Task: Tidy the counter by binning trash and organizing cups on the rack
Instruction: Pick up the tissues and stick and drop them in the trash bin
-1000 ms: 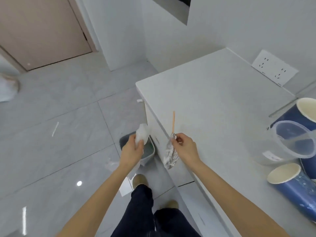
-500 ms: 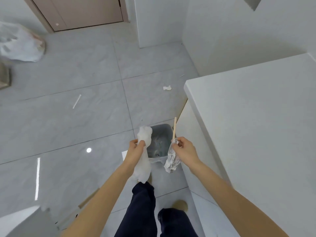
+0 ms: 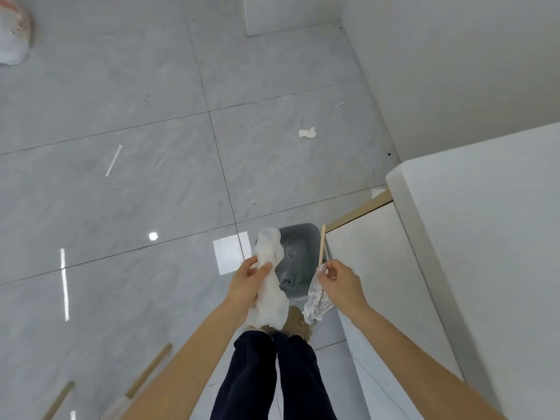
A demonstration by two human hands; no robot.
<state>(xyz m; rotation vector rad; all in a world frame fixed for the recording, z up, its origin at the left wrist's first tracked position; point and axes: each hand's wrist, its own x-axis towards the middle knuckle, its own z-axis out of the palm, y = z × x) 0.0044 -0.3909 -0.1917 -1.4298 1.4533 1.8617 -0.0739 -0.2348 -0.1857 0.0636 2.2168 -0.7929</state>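
The left hand (image 3: pixel 247 283) held one white tissue (image 3: pixel 270 286). The right hand (image 3: pixel 339 283) pinched one wooden stick (image 3: pixel 321 247) and one crinkly wrapper (image 3: pixel 316 301). Both hands were over the one gray bin (image 3: pixel 298 237) on the floor, beside the tabletop (image 3: pixel 485 225). Nothing had dropped in yet. No cups or rack could be seen, so that job looked left to do. One paper scrap (image 3: pixel 307 134) lay on the floor.

Crumpled tissue (image 3: pixel 270 286) in left hand (image 3: pixel 247 281), stick and wrapper (image 3: pixel 316 298) in right hand (image 3: pixel 342 283), above grey bin (image 3: pixel 298 247)
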